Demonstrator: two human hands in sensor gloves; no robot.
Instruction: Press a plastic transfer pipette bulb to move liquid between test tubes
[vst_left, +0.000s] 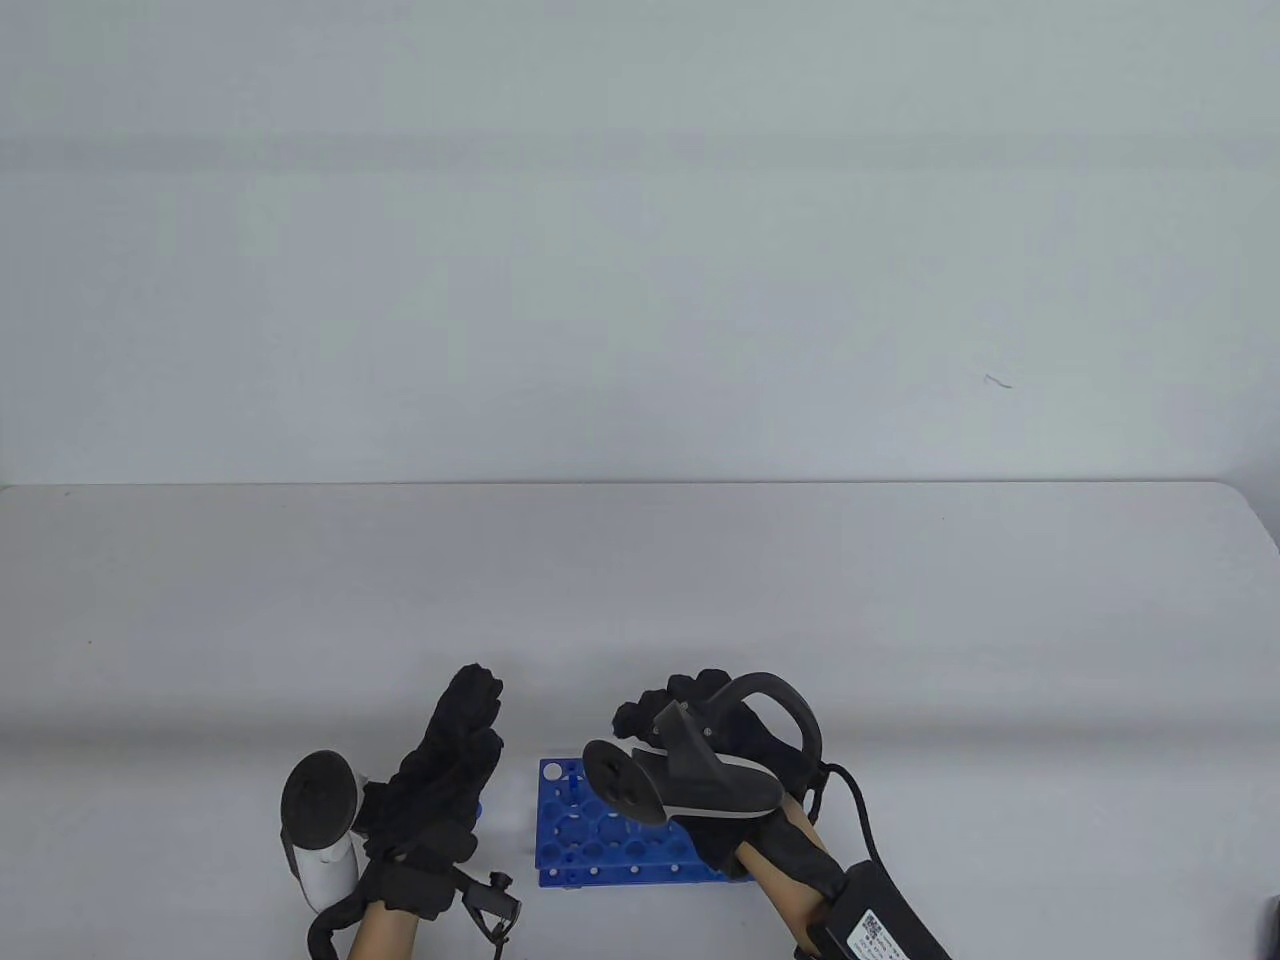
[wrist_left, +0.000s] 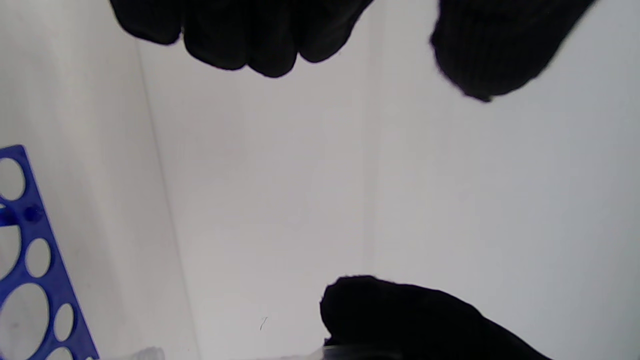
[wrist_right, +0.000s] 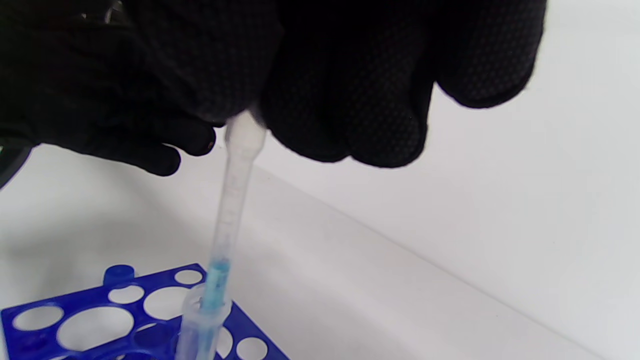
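The right hand (wrist_right: 300, 75) grips the pipette (wrist_right: 232, 200) at its top; the bulb is hidden inside the glove. Below the grip, the stem, blue in its lower part, enters a tube (wrist_right: 197, 320) standing in the blue rack (vst_left: 600, 835). The tube's base is cut off. The left hand (vst_left: 440, 770), fingers loosely spread, holds nothing beside the rack.

The hands wear black knit gloves – the right (wrist_right: 350, 75) shows a matt, dotted weave, the left (vst_left: 445, 770) a fuzzy cloth. The pipette (wrist_right: 235, 190) is translucent, frosted plastic. The tube (wrist_right: 200, 320) is clear and smooth. The rack (vst_left: 590, 830) is blue plastic, slightly glossy. The surface (vst_left: 900, 620) is matt white – smooth.
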